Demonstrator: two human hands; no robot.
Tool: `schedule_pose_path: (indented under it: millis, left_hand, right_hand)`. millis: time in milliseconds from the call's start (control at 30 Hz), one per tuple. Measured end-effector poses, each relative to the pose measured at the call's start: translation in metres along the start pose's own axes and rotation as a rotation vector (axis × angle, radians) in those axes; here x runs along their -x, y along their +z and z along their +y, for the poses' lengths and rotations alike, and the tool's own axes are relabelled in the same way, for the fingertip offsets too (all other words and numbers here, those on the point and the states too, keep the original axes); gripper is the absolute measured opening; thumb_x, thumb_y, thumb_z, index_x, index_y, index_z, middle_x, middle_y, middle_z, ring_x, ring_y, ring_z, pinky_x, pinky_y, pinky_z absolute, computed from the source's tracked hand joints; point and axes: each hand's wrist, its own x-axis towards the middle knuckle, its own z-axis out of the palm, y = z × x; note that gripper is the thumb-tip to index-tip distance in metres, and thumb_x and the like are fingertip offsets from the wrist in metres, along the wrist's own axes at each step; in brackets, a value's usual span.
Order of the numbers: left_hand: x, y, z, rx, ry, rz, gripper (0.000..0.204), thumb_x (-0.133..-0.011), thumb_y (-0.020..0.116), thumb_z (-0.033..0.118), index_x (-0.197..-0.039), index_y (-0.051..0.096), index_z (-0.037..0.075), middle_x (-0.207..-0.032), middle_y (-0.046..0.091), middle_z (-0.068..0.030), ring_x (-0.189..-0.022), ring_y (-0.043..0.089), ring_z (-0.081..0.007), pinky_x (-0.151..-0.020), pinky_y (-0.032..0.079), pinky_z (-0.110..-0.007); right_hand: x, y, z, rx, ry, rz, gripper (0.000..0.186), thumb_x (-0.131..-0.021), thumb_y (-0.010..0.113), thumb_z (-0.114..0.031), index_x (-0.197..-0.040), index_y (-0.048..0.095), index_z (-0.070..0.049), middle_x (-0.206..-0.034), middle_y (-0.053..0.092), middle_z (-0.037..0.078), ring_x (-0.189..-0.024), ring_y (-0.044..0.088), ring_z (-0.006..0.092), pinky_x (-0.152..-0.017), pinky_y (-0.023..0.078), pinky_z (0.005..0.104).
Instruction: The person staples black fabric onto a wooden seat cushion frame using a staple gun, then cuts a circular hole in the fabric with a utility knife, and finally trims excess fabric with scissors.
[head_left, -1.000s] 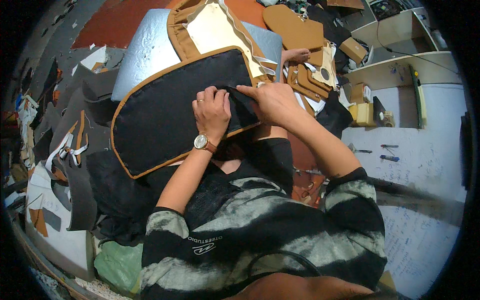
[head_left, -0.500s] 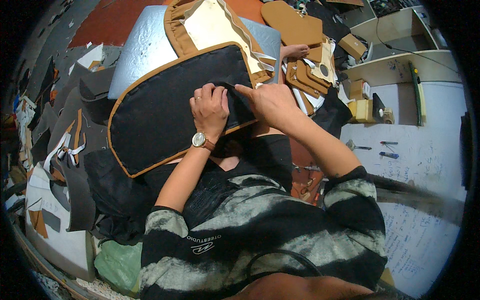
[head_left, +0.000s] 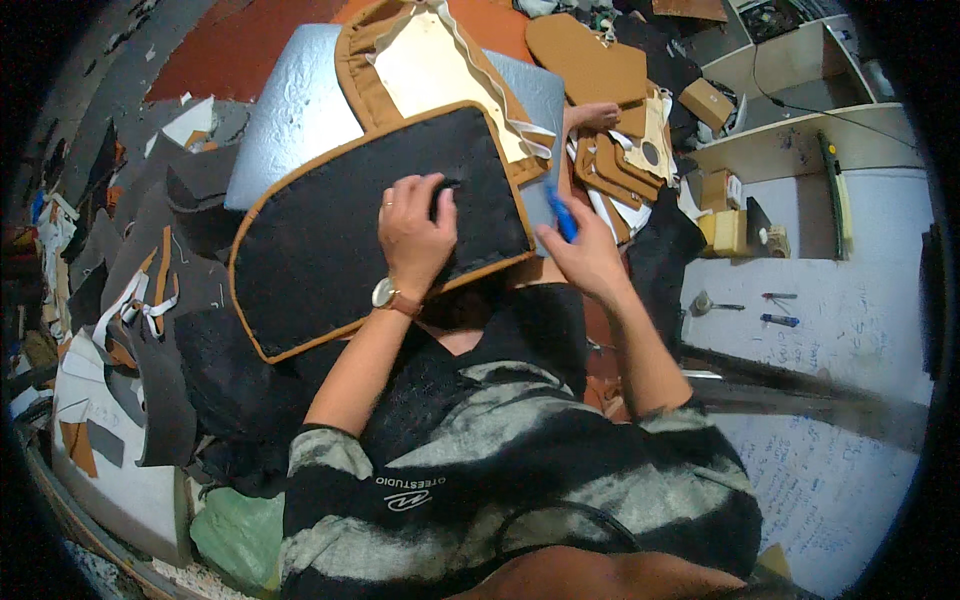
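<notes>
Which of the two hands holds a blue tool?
The right hand grips the blue tool; the left hand, wearing a wristwatch, rests on the tan-edged black panel.

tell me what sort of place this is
Probably an upholstery workshop: there's a tan-edged black panel under the left hand, tan shaped pieces beyond it, and grey sheet material at the left.

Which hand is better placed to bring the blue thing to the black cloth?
Probably the right hand: it holds the blue thing, near the right edge of the black cloth. The left hand rests on the cloth, perhaps steadying it.
</notes>
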Motion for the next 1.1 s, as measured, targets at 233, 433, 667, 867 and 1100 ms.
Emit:
schedule_pose_path:
  millis: [233, 433, 667, 867, 1100]
  left_hand:
    - [-0.083, -0.091, -0.095, -0.635, -0.328, -0.159, 0.047, -0.100, 0.063, 0.045, -0.120, 0.074, 0.004, -0.127, 0.069, -0.0167, -0.124, 0.061, -0.0379, -0.101, 0.047, -0.056]
    - [-0.105, -0.143, -0.096, -0.410, -0.392, -0.411, 0.052, -0.096, 0.071, 0.050, -0.105, 0.075, -0.001, -0.100, 0.074, -0.0157, -0.092, 0.070, -0.0300, -0.084, 0.053, -0.045]
    - [-0.100, -0.160, 0.018, 0.375, -0.444, -0.117, 0.040, -0.104, 0.069, 0.038, -0.104, 0.071, -0.002, -0.091, 0.070, -0.0011, -0.081, 0.059, -0.0102, -0.075, 0.050, -0.029]
    - [-0.001, -0.070, 0.051, 0.577, -0.526, -0.859, 0.047, -0.104, 0.066, 0.039, -0.121, 0.068, -0.005, -0.105, 0.073, -0.0110, -0.092, 0.071, -0.0211, -0.077, 0.060, -0.034]
    - [0.100, -0.020, 0.013, 0.380, -0.500, -1.634, 0.070, -0.106, 0.049, 0.063, -0.120, 0.076, 0.000, -0.109, 0.078, -0.0101, -0.109, 0.070, -0.0192, -0.091, 0.056, -0.034]
  right_hand:
    - [0.039, 0.070, 0.045, -1.267, 0.531, -0.251, 0.048, -0.109, 0.059, -0.036, -0.144, 0.044, -0.007, -0.119, 0.059, 0.015, -0.112, 0.070, 0.0392, -0.082, 0.066, 0.0460]
    - [0.023, 0.065, 0.010, -1.297, 0.224, -0.032, 0.038, -0.108, 0.060, -0.030, -0.134, 0.053, -0.004, -0.123, 0.064, 0.011, -0.109, 0.070, 0.0288, -0.090, 0.063, 0.0445]
    - [-0.003, -0.108, -0.090, -0.737, -0.348, 0.693, 0.040, -0.104, 0.065, -0.033, -0.126, 0.068, 0.000, -0.087, 0.069, 0.004, -0.084, 0.063, 0.0158, -0.080, 0.050, 0.0355]
    - [-0.120, -0.180, -0.112, -0.271, -0.657, 0.420, 0.038, -0.100, 0.072, -0.036, -0.122, 0.072, -0.004, -0.106, 0.076, 0.010, -0.102, 0.070, 0.0207, -0.093, 0.054, 0.0366]
    - [-0.160, -0.014, -0.002, -0.097, -0.315, 0.030, 0.030, -0.094, 0.072, -0.025, -0.121, 0.075, -0.014, -0.109, 0.076, 0.020, -0.106, 0.073, 0.0359, -0.092, 0.054, 0.0440]
